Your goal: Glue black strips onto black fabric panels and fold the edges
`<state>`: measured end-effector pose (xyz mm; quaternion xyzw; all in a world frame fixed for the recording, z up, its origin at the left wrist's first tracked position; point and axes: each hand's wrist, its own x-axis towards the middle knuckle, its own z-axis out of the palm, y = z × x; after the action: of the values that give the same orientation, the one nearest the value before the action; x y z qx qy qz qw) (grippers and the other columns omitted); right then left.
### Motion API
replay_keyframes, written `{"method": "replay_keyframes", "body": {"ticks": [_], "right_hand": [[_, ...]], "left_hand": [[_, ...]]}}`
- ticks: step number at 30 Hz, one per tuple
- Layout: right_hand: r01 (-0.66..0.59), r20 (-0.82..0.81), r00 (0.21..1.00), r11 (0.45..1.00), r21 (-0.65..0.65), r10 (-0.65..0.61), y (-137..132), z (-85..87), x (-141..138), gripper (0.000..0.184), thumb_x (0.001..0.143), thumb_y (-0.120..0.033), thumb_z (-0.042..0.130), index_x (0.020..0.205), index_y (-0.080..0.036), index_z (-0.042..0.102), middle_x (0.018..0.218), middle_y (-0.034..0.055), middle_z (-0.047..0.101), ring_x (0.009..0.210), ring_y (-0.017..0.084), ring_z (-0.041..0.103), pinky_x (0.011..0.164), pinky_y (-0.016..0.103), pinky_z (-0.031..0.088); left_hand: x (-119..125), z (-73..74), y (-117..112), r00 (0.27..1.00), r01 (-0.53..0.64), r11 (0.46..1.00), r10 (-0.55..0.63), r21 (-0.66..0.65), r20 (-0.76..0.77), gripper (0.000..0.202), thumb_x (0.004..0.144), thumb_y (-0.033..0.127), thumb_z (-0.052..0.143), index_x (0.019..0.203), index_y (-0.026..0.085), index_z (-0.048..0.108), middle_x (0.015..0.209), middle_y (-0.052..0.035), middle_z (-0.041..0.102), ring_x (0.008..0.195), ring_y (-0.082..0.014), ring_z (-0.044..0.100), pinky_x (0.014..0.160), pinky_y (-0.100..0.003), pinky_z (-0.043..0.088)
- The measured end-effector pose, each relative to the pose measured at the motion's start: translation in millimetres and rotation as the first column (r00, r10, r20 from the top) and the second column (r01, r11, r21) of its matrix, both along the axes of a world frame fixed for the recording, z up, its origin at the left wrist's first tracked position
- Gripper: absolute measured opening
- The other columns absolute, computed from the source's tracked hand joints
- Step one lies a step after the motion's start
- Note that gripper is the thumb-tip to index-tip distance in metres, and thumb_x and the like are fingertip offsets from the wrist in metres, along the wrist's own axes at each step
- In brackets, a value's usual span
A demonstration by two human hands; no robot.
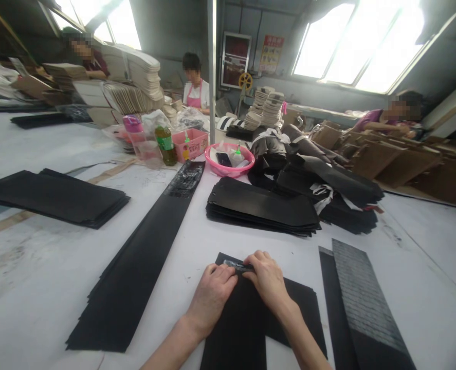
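A black sheet (237, 324) lies lengthwise in front of me, with a shiny whitish smear (231, 264) near its far edge. My left hand (215, 292) rests with curled fingers on the left side of that edge. Across from it, the bent fingers and thumb of my right hand (267, 277) pinch the edge on the right. Another black piece (299, 303) lies at an angle under my right forearm. Close by on the right are black strips (366, 298), one with a grey ribbed-looking surface. My fingers partly cover the smeared edge.
Fanned long black strips (139, 262) lie to the left, beside a black stack (54, 198). Beyond my hands sit another black stack (260, 205), a pink basin (230, 167) and a bottle (166, 145). A pole (212, 72) rises mid-table; several people work behind.
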<state>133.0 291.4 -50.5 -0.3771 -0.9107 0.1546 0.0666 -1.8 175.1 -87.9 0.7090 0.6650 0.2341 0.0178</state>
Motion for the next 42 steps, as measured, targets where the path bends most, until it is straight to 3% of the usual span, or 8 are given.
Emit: {"method": "replay_keyframes", "body": {"ticks": [6,11,14,20,29,38,42], "right_hand": [[-0.065,0.006,0.998,0.998,-0.017,0.065,6,3.8,-3,0.02,0.075,-0.014,0.072,0.084,-0.022,0.056,0.087,-0.0004,0.059,0.087,0.021,0.051,0.073,0.032,0.039],[-0.108,-0.033,0.994,0.993,-0.04,0.107,6,-1.5,0,0.023,0.078,-0.008,0.067,0.09,-0.022,0.055,0.088,-0.0006,0.06,0.084,0.019,0.052,0.075,0.033,0.039],[-0.125,-0.072,0.99,0.99,-0.063,0.12,7,-6.8,3,0.028,0.079,-0.007,0.065,0.1,-0.024,0.056,0.092,0.0,0.061,0.087,0.02,0.052,0.077,0.034,0.04],[-0.211,-0.167,0.966,0.975,-0.063,0.199,15,-16.6,10,0.018,0.084,-0.015,0.065,0.098,-0.027,0.063,0.093,-0.0006,0.061,0.092,0.02,0.051,0.08,0.033,0.044],[-0.231,-0.235,0.946,0.973,-0.005,0.224,15,-30.6,19,0.017,0.085,-0.019,0.065,0.099,-0.029,0.067,0.096,0.0005,0.06,0.092,0.019,0.051,0.08,0.032,0.047],[-0.23,-0.207,0.949,0.971,0.065,0.239,13,-29.4,19,0.012,0.088,-0.022,0.061,0.097,-0.028,0.068,0.095,0.001,0.06,0.09,0.017,0.052,0.078,0.03,0.047],[-0.244,-0.179,0.949,0.964,0.104,0.259,9,-26.2,19,0.012,0.09,-0.022,0.058,0.095,-0.027,0.067,0.093,0.0014,0.06,0.089,0.016,0.052,0.076,0.029,0.046]], "left_hand": [[-4,1.9,6,0.999,-0.045,0.998,0.046,-0.049,0.013,0.009,0.09,0.013,0.053,0.094,0.019,0.058,0.104,-0.0013,0.058,0.101,-0.0194,0.053,0.093,-0.038,0.043],[-8,3.5,15,0.995,-0.073,0.997,0.071,-0.034,-0.064,0.04,0.088,0.009,0.052,0.126,0.017,0.046,0.125,-0.0065,0.052,0.12,-0.0232,0.045,0.109,-0.044,0.035],[-15,10.7,22,0.994,-0.055,0.994,0.046,-0.093,-0.095,0.049,0.084,0.013,0.061,0.129,0.017,0.044,0.123,-0.0072,0.054,0.119,-0.0248,0.047,0.109,-0.045,0.037],[-25,23.9,26,0.997,0.05,0.985,-0.058,-0.166,-0.042,0.039,0.074,0.018,0.075,0.109,0.017,0.057,0.109,-0.0053,0.059,0.106,-0.0233,0.053,0.097,-0.039,0.047],[-26,8.8,20,0.995,0.096,0.993,-0.098,-0.075,-0.023,0.044,0.072,0.006,0.073,0.111,0.019,0.056,0.115,-0.0044,0.054,0.112,-0.0226,0.049,0.098,-0.038,0.046],[-27,7.6,22,0.976,0.153,0.988,-0.151,-0.003,-0.157,0.023,0.088,0.011,0.055,0.11,0.016,0.057,0.11,-0.0061,0.058,0.112,-0.0229,0.052,0.099,-0.04,0.047],[-24,6.1,21,0.961,0.164,0.986,-0.151,0.037,-0.234,0.022,0.093,0.011,0.047,0.112,0.013,0.057,0.11,-0.0073,0.059,0.115,-0.0226,0.052,0.103,-0.038,0.045]]}}
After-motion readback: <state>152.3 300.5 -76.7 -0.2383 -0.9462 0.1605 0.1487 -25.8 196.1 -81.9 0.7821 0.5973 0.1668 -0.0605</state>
